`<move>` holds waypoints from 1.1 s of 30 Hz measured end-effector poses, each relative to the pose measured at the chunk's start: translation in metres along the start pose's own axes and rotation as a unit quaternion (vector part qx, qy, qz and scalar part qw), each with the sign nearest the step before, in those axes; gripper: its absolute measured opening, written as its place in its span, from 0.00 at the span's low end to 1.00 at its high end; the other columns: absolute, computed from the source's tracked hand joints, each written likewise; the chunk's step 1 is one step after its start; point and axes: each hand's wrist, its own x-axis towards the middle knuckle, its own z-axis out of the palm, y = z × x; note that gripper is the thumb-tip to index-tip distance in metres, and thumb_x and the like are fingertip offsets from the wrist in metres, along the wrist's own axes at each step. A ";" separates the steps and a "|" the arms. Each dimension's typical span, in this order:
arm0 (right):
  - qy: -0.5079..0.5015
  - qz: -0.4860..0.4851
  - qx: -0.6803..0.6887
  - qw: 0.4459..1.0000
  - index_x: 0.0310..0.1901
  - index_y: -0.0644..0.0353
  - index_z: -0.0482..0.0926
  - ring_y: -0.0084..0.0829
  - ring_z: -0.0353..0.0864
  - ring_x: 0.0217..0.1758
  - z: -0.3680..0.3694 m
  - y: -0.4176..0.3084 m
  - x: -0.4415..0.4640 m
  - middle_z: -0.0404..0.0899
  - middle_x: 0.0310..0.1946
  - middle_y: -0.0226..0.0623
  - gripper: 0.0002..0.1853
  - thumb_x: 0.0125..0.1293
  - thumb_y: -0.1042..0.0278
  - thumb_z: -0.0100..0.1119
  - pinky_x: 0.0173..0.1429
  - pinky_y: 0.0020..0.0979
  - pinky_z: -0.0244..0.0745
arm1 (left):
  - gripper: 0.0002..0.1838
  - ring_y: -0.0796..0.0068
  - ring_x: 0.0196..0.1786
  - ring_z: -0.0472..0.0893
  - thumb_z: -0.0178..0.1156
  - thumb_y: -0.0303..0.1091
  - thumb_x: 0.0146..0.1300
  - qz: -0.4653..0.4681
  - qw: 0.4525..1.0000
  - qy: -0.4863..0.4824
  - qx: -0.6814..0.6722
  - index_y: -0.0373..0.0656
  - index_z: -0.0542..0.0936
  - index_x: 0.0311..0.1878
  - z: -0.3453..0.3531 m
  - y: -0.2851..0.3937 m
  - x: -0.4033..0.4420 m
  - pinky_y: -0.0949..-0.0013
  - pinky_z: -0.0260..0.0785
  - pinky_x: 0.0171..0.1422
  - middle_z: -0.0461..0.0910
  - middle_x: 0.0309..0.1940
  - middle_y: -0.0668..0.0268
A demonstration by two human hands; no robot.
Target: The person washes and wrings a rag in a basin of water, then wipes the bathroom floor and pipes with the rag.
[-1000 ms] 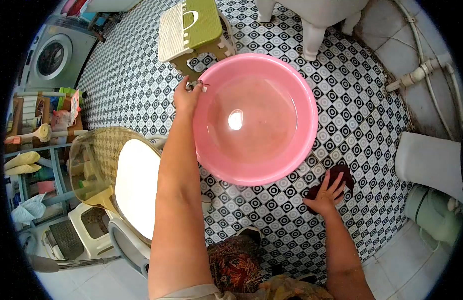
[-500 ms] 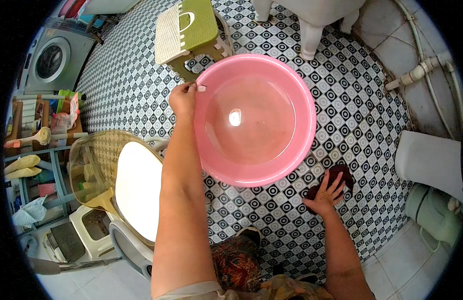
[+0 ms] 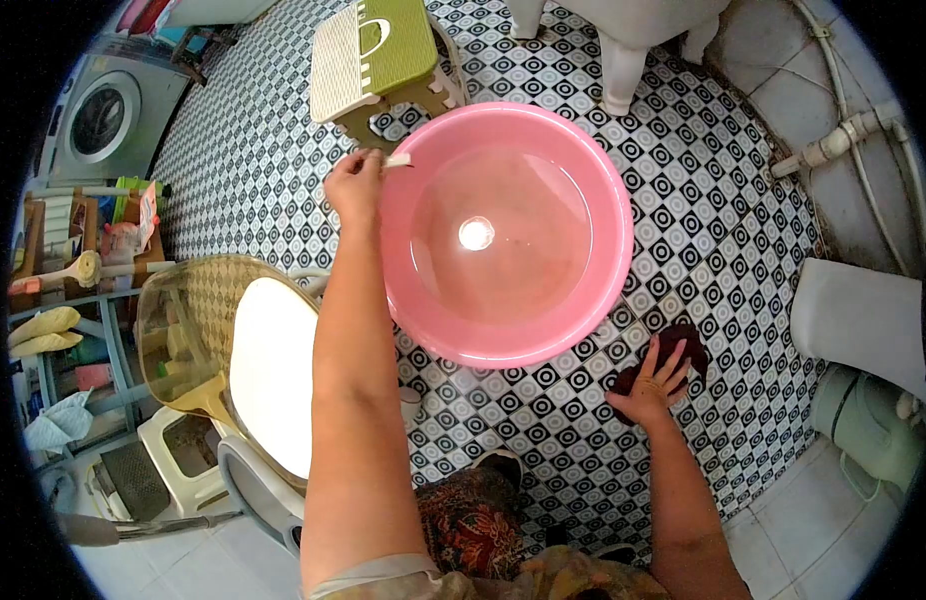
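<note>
A round pink basin (image 3: 407,290) of clear water stands on the patterned floor in front of me. At its upper left rim, my left hand (image 3: 354,188) is closed, thumb and fingers pinched round a small white strip (image 3: 398,160) that points over the rim. What the strip is I cannot make out. Right of the basin, my right hand (image 3: 650,391) lies with fingers spread on a dark maroon cloth (image 3: 691,352), pressing it flat to the floor.
A green and cream stool (image 3: 398,50) stands just beyond the basin, and a white pedestal foot (image 3: 621,75) to its right. At my left are a chair (image 3: 273,370) with a white pad and a cluttered rack (image 3: 108,345). A white pipe (image 3: 833,150) runs along the right wall.
My left hand has shifted slightly up and left, and more of the white strip shows. The basin sits slightly higher in view. My right hand stays on the cloth.
</note>
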 end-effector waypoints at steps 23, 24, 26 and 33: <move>-0.004 0.009 0.005 1.000 0.64 0.40 0.24 0.57 0.16 0.65 0.001 -0.001 0.001 0.07 0.62 0.47 0.67 0.31 0.53 0.71 0.60 0.64 0.30 | 0.08 0.58 0.36 0.73 0.59 0.32 0.49 0.275 0.894 -0.094 0.341 0.42 0.78 0.33 0.020 0.001 -0.013 0.62 0.67 0.39 0.73 0.30 0.59; -0.001 0.006 0.008 1.000 0.64 0.41 0.26 0.58 0.16 0.65 0.001 -0.001 0.001 0.09 0.62 0.49 0.67 0.30 0.52 0.71 0.60 0.64 0.30 | 0.08 0.58 0.36 0.73 0.59 0.32 0.49 0.275 0.894 -0.094 0.342 0.42 0.78 0.33 0.020 0.001 -0.013 0.62 0.67 0.39 0.73 0.30 0.59; 0.001 0.002 0.012 1.000 0.65 0.43 0.28 0.59 0.17 0.66 0.001 -0.001 0.000 0.10 0.63 0.51 0.66 0.30 0.52 0.71 0.60 0.65 0.30 | 0.07 0.58 0.35 0.74 0.59 0.31 0.49 0.268 0.901 -0.086 0.331 0.42 0.79 0.32 0.018 0.000 -0.013 0.62 0.67 0.39 0.74 0.29 0.60; 0.021 -0.013 0.018 1.000 0.65 0.42 0.28 0.59 0.17 0.65 0.006 0.003 0.002 0.10 0.62 0.49 0.66 0.29 0.54 0.71 0.60 0.65 0.29 | 0.06 0.58 0.29 0.77 0.60 0.31 0.48 0.160 0.944 0.011 0.287 0.40 0.79 0.28 0.013 -0.005 -0.001 0.64 0.68 0.35 0.77 0.26 0.56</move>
